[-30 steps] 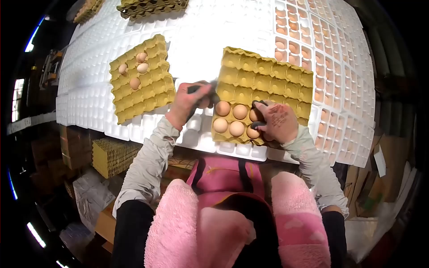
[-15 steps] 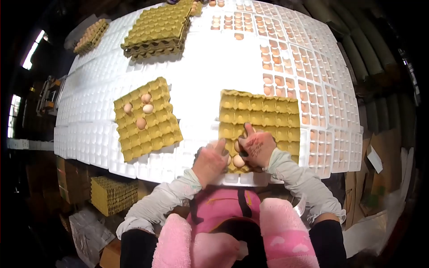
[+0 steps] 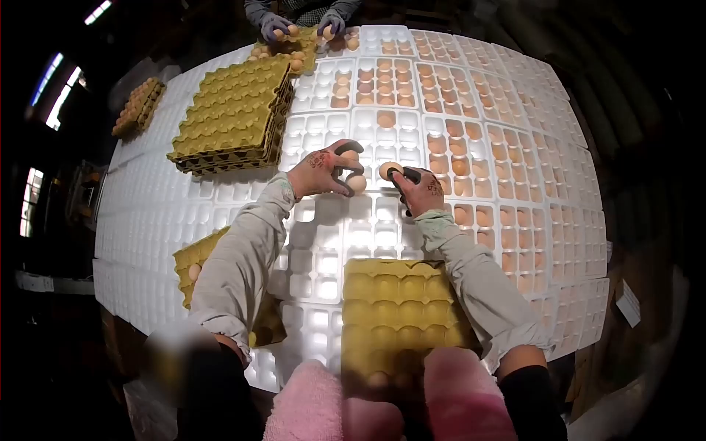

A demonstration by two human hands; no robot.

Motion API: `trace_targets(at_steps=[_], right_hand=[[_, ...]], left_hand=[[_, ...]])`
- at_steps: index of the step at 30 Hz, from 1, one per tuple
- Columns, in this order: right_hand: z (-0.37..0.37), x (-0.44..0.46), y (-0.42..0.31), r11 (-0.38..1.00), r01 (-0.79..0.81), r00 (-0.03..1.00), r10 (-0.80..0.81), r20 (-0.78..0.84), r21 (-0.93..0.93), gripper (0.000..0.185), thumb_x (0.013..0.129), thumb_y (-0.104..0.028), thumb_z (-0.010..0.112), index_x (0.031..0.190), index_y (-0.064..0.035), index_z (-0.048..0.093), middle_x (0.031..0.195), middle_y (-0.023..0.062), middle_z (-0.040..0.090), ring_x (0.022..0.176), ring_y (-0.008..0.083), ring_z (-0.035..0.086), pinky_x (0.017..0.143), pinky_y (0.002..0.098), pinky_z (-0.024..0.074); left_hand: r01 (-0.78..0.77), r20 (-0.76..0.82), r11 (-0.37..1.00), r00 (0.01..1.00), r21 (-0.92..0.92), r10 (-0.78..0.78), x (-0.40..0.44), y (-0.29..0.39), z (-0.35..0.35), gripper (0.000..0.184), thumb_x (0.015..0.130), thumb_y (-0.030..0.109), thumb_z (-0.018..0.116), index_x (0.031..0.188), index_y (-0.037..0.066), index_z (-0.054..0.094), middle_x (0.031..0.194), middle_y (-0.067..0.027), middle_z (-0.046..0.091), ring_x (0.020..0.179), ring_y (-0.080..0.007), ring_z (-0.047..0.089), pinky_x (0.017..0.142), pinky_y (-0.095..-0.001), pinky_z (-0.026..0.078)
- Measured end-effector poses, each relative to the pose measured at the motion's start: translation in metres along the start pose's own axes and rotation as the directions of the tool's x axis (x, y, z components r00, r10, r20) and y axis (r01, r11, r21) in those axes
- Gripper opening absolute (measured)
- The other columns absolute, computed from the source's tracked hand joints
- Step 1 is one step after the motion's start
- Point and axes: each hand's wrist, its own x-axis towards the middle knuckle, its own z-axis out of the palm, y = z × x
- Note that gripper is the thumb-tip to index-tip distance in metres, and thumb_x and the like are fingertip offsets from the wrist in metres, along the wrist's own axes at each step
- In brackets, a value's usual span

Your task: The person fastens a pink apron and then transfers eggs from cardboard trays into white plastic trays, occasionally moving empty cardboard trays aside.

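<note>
White moulded trays, right of yellow pulp-tray stack: partly egg-filled, filling incomplete. Left fingers grasping brown eggs; right fingers, brown egg.

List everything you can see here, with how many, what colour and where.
White trays: many, white, across the table
Tray eggs: many, brownish, mostly right
Carton stack: one, yellow, left of centre
Near carton: one, yellow, front
Half-hidden carton: one, yellow, under left arm
Filled carton: one, yellowish, far left
Co-worker's hands: two, greyish, top
Held eggs: three visible, brownish, centre
Left hand: holding two
Right hand: holding one
</note>
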Motion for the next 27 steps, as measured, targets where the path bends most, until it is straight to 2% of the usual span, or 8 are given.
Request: trace_targets(at_steps=[3,7,10,15,17,22,25,27], right_hand=[[0.007,0.018,-0.015,0.839,0.109,0.992,-0.058,0.113,-0.533,0.069,0.084,-0.060,0.056,0.127,-0.0065,0.057,0.104,0.0177,0.065,0.097,0.0296,0.064,0.085,0.0404,0.0505],[0.002,0.059,-0.023,0.793,0.221,0.968,-0.247,0.031,-0.569,0.050,0.091,-0.038,0.055,0.131,-0.0079,0.049,0.110,0.0148,0.059,0.089,0.0255,0.065,0.070,0.0360,0.0532],[0.031,0.095,0.019,0.760,0.458,0.830,-0.552,-0.086,-0.461,0.043,0.089,-0.014,0.054,0.131,-0.0050,0.047,0.114,0.0165,0.059,0.100,0.0330,0.061,0.087,0.0431,0.0478],[-0.024,0.078,0.017,0.941,0.338,0.924,-0.331,-0.194,0.003,0.044,0.091,-0.013,0.052,0.131,0.0030,0.046,0.119,0.0230,0.059,0.107,0.0394,0.056,0.094,0.0433,0.0441],[-0.086,0.040,0.017,0.777,0.602,0.771,-0.626,-0.117,-0.186,0.046,0.091,-0.013,0.053,0.133,0.0030,0.045,0.119,0.0231,0.059,0.107,0.0373,0.058,0.091,0.0401,0.0457],[-0.181,-0.132,0.068,0.940,-0.185,0.983,0.181,0.040,0.286,0.048,0.098,-0.019,0.051,0.141,-0.0008,0.040,0.131,0.0121,0.053,0.122,0.0182,0.051,0.103,0.0302,0.0405],[-0.188,-0.244,0.106,0.702,-0.590,0.806,0.541,0.240,0.399,0.044,0.100,-0.024,0.051,0.136,0.0006,0.045,0.127,0.0061,0.057,0.114,0.0135,0.055,0.093,0.0286,0.0463],[-0.177,-0.283,0.159,0.604,-0.635,0.767,0.420,0.485,0.482,0.042,0.100,-0.025,0.051,0.134,-0.0007,0.048,0.123,0.0050,0.058,0.111,0.0126,0.056,0.092,0.0280,0.0470]], left_hand=[[0.016,0.138,0.993,0.990,0.121,-0.032,0.048,-0.059,0.017,0.054,0.063,0.020,0.082,0.114,0.015,0.068,0.133,-0.0073,0.048,0.104,-0.0244,0.061,0.094,-0.0347,0.049],[0.145,0.270,0.988,0.950,0.060,-0.156,0.089,-0.062,0.026,0.042,0.075,0.021,0.072,0.116,0.014,0.067,0.121,-0.0074,0.059,0.099,-0.0263,0.063,0.089,-0.0354,0.050],[0.215,-0.132,0.971,0.971,0.108,-0.200,0.120,-0.053,0.052,0.038,0.087,0.024,0.059,0.124,0.016,0.061,0.116,-0.0094,0.062,0.107,-0.0266,0.059,0.091,-0.0381,0.047],[0.211,-0.468,0.867,0.883,0.452,0.029,0.131,-0.062,0.142,0.053,0.092,0.025,0.051,0.143,0.022,0.039,0.147,-0.0053,0.038,0.136,-0.0309,0.029,0.108,-0.0554,0.022],[0.199,-0.592,0.888,0.800,0.414,0.097,0.117,-0.018,0.112,0.050,0.092,0.025,0.050,0.141,0.020,0.042,0.145,-0.0075,0.040,0.136,-0.0313,0.031,0.109,-0.0527,0.022],[0.136,-0.648,0.944,0.697,-0.301,-0.307,-0.046,0.051,0.072,0.047,0.091,0.020,0.057,0.136,0.010,0.048,0.138,-0.0157,0.043,0.124,-0.0317,0.041,0.104,-0.0418,0.036],[0.384,-0.058,0.365,0.616,-0.848,-0.785,-0.163,0.104,0.123,0.047,0.092,0.024,0.058,0.135,0.007,0.047,0.129,-0.0176,0.050,0.109,-0.0292,0.055,0.095,-0.0369,0.045],[0.574,0.175,0.375,0.685,-0.728,-0.708,-0.209,0.145,0.160,0.050,0.091,0.028,0.061,0.134,0.007,0.048,0.116,-0.0187,0.058,0.101,-0.0333,0.061,0.090,-0.0392,0.048]])
